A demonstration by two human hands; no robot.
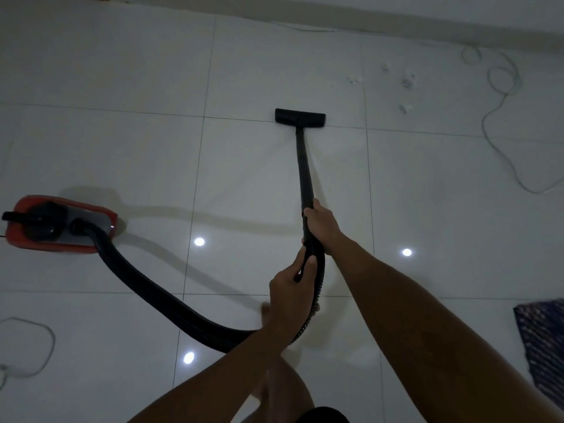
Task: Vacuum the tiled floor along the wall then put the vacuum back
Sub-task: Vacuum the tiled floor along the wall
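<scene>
- Floor (128, 148): pale glossy tiles w/ thin dark grout lines; three bright round light reflections on it, dim room overall
- Far left, bottom: thin pale cord loop (36, 340) lying on the tiles
- Left: red vacuum body (100, 215) sits on the floor, black top parts, casting a shadow twd the middle
- Black ribbed hose (146, 285) leaves the body's right end, sags down across the tiles, curves under the forearms & climbs back up to the hands
- Centre: left hand (290, 288) grips the top of the hose, fingers curled round it, thumb laid along the upper side; it's the nearer hand
- Just above it, right hand (320, 224) wraps round the lower end of the black wand (302, 166), fingers fully curled, fist tight; the two hands sit close together, one behind the other along the tube
- Wand runs straight up-frame from the right hand to the black floor head (300, 117), flat on the tiles on a grout line, well ahead of both hands
- Top: pale wall (396, 13) meets the floor along a skirting line, beyond the head
- Upper right: small bits of whitish debris (407, 82) scattered on the tiles, right of the head, not touching it
- Right: long thin grey cable (500, 96) looping from near the wall down the tiles
- Bottom right edge: dark patterned fabric (543, 340), partly cut off
</scene>
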